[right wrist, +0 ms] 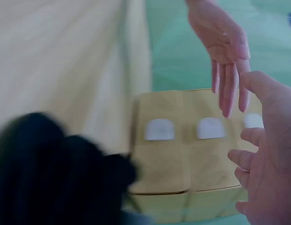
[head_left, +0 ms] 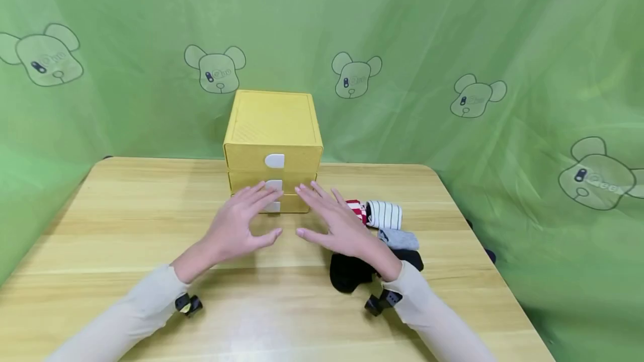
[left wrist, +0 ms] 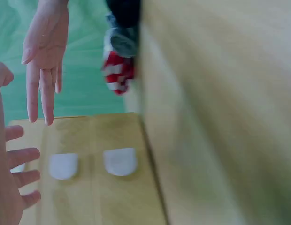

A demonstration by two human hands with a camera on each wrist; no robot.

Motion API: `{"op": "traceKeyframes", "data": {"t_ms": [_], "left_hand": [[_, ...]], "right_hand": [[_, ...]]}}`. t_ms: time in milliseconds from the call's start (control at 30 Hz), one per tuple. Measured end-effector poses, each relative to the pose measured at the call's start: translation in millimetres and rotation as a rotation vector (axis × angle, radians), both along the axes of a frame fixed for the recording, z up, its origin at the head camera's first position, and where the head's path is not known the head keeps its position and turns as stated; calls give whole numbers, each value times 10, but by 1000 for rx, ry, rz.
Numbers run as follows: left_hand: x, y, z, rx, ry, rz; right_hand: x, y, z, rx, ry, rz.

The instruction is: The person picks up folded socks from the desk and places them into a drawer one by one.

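Observation:
Both hands hover over the table before a yellow three-drawer box (head_left: 274,119) with white rounded tabs, its drawers closed. My left hand (head_left: 240,222) holds nothing, fingers extended toward the box and thumb pointing right. Facing it, my right hand (head_left: 339,222) is empty too, fingers spread a little and thumb pointing left. A gap separates the two thumbs. Under and beside the right hand and wrist lie rolled bundles of cloth that look like socks: a black bundle (head_left: 349,272), a grey bundle (head_left: 398,239), a white striped bundle (head_left: 384,215) and a red-and-white bundle (head_left: 357,210), partly hidden by the hand.
The box stands near the back edge of a light wooden table (head_left: 136,205). Behind and on both sides hangs a green curtain (head_left: 282,10) printed with bear heads. Each wrist wears a small black camera, such as the left camera (head_left: 188,304).

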State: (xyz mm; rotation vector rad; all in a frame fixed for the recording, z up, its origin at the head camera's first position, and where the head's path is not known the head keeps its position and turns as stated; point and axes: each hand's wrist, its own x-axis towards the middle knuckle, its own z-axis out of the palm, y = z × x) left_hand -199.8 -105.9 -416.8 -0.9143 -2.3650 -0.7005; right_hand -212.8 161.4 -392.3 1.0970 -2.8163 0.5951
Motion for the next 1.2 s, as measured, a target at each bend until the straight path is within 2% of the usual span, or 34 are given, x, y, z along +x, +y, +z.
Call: {"op": "traceKeyframes", "data": {"t_ms": [100, 200, 267, 333, 367, 433, 567, 633, 700, 833, 933, 1000, 1200], "left_hand": [[-40, 10, 151, 167, 157, -44], [-114, 7, 325, 334, 285, -31], [-176, -9, 445, 447, 327, 21], [-246, -40, 561, 566, 295, 84], [-277, -60, 620, 623, 249, 120], [-348, -118, 722, 727, 100, 180], [-491, -267, 873, 856, -292, 251], [-575, -348, 901, 895, -465, 243], [-647, -423, 909, 933, -614, 208], [-773, -555, 891, 985, -861, 113], [-823, -627, 896, 1015, -978, 52], [-836, -660, 907, 1024, -1017, 24], [-826, -722, 938, 1027, -1046, 1]], "right_hand": [[-7, 8, 171, -145, 22, -24], [-53, 3, 333, -363, 25, -84], [-118, -11, 424, -530, 18, -124], [-212, -25, 496, -683, -8, -148], [-264, -32, 527, -746, -21, -160], [-380, -40, 572, -850, -62, -166], [-604, -35, 608, -939, -198, -198], [-693, -28, 609, -951, -297, -217], [-759, -24, 604, -962, -399, -226], [-831, -27, 583, -972, -531, -231], [-860, -27, 568, -971, -572, -225], [-868, -29, 563, -976, -588, -225], [-864, -70, 559, -1007, -603, -227]]}}
